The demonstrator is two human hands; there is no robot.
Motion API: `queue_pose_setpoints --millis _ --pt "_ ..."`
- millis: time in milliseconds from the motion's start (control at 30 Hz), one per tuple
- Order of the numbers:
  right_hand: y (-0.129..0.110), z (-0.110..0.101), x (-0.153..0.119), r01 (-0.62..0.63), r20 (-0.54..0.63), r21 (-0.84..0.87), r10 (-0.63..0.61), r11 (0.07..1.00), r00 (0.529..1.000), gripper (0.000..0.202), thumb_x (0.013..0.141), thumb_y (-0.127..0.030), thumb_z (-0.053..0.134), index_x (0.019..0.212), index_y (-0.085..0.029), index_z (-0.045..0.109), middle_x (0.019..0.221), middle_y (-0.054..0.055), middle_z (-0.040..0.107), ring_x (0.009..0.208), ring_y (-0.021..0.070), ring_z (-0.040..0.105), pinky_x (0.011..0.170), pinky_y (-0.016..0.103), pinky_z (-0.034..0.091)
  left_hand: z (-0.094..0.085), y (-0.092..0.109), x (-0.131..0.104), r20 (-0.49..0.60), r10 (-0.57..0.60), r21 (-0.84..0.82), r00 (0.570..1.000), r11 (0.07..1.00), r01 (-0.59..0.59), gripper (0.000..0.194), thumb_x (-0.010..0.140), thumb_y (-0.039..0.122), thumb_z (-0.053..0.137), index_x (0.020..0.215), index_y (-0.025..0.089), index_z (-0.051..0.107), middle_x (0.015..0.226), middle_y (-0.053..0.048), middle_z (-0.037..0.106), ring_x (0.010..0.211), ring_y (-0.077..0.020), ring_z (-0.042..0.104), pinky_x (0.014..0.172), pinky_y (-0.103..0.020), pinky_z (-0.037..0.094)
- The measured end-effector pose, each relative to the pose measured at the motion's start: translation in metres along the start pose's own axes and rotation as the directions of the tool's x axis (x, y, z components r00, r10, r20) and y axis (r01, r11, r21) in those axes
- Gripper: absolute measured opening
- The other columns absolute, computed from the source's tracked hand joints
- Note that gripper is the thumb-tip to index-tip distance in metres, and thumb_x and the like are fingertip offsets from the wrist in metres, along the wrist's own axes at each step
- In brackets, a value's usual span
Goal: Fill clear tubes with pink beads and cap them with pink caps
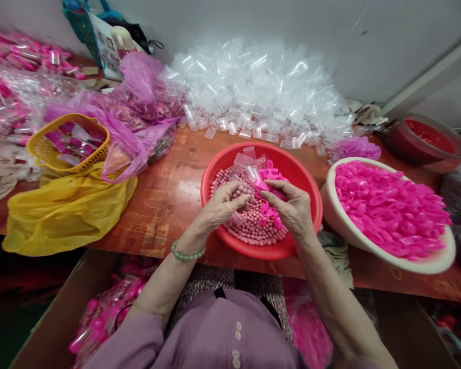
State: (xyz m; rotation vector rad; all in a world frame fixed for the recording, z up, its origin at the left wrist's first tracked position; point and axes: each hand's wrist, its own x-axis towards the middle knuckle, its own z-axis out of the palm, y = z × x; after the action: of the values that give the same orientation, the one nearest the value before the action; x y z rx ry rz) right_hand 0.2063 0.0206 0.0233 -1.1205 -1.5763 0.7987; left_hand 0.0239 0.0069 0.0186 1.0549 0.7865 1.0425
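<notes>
My two hands meet over a red basin [311,205] that holds strings of pink beads [253,228], clear plastic pieces [243,160] and bright pink plastic parts [269,212]. Between the thumb and fingers of my left hand [225,205] is a small clear plastic piece, partly hidden by the fingers. My right hand [292,205] pinches a bright pink plastic part [262,185], close to the left fingertips. A green bead bracelet [188,254] circles my left wrist.
A cream basin [369,248] of pink parts [392,210] stands right. Clear tubes [253,87] are heaped behind. At left are a yellow basket [63,166], a yellow bag [69,215] and a purple bag [142,77]. A box [61,307] of pink items lies below the table edge.
</notes>
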Motion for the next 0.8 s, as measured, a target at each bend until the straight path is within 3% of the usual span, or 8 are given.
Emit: queue_pose_setpoints --millis 167,267,400,567,667,800 --pt "-0.009 0.006 -0.001 0.162 0.101 -0.067 -0.155 0.984 0.983 0.017 0.083 -0.025 0.072 0.100 -0.025 0.077 0.099 0.003 0.078 0.093 0.0193 0.071 0.089 0.036 0.057 0.000 0.003 -0.001 0.057 0.007 0.028 0.998 1.000 -0.009 0.031 0.078 0.041 0.072 0.089 0.015 0.058 0.073 0.003 0.054 0.065 -0.0075 0.052 0.064 -0.022 0.046" --pt "-0.011 0.008 -0.001 0.127 0.108 -0.030 -0.124 0.991 0.986 0.015 0.086 -0.023 0.068 0.097 -0.026 0.077 0.094 0.002 0.078 0.089 0.0179 0.072 0.085 0.035 0.058 -0.001 0.004 -0.001 0.085 0.016 0.046 0.996 0.999 -0.020 0.030 0.079 0.040 0.072 0.091 0.015 0.059 0.072 0.002 0.054 0.065 -0.0080 0.050 0.063 -0.022 0.045" --pt "-0.008 0.009 0.000 0.069 -0.002 -0.067 -0.069 0.995 0.998 0.012 0.085 -0.026 0.070 0.095 -0.025 0.077 0.092 0.001 0.078 0.085 0.0183 0.072 0.083 0.035 0.059 -0.001 0.003 -0.002 0.086 -0.025 0.023 0.996 0.999 0.023 0.029 0.078 0.038 0.073 0.089 0.016 0.059 0.078 0.001 0.056 0.068 -0.0094 0.052 0.062 -0.023 0.046" --pt "-0.005 0.010 0.000 0.190 -0.066 -0.309 -0.220 0.932 0.973 0.009 0.086 -0.026 0.069 0.092 -0.025 0.077 0.094 0.004 0.078 0.090 0.0209 0.072 0.090 0.041 0.057 -0.001 0.001 -0.002 0.087 -0.052 -0.004 0.995 0.999 0.053 0.028 0.079 0.037 0.073 0.090 0.016 0.059 0.082 0.000 0.058 0.069 -0.0093 0.054 0.060 -0.022 0.046" --pt "-0.006 0.011 -0.002 0.123 -0.100 -0.188 -0.144 0.974 0.985 0.009 0.086 -0.026 0.070 0.093 -0.025 0.076 0.092 0.003 0.078 0.087 0.0193 0.072 0.086 0.038 0.059 -0.002 0.000 -0.001 0.084 -0.036 -0.010 0.996 0.999 0.037 0.029 0.080 0.038 0.072 0.093 0.016 0.059 0.083 -0.001 0.059 0.070 -0.0096 0.055 0.061 -0.022 0.045" --pt "-0.008 0.013 -0.005 0.100 -0.052 -0.080 -0.105 0.992 0.993 0.007 0.083 -0.023 0.073 0.089 -0.024 0.076 0.088 0.001 0.078 0.084 0.0178 0.072 0.083 0.035 0.058 -0.003 0.000 0.002 0.110 -0.006 0.004 0.994 1.000 0.006 0.025 0.080 0.036 0.071 0.088 0.016 0.058 0.078 0.001 0.056 0.068 -0.0091 0.052 0.062 -0.023 0.044"
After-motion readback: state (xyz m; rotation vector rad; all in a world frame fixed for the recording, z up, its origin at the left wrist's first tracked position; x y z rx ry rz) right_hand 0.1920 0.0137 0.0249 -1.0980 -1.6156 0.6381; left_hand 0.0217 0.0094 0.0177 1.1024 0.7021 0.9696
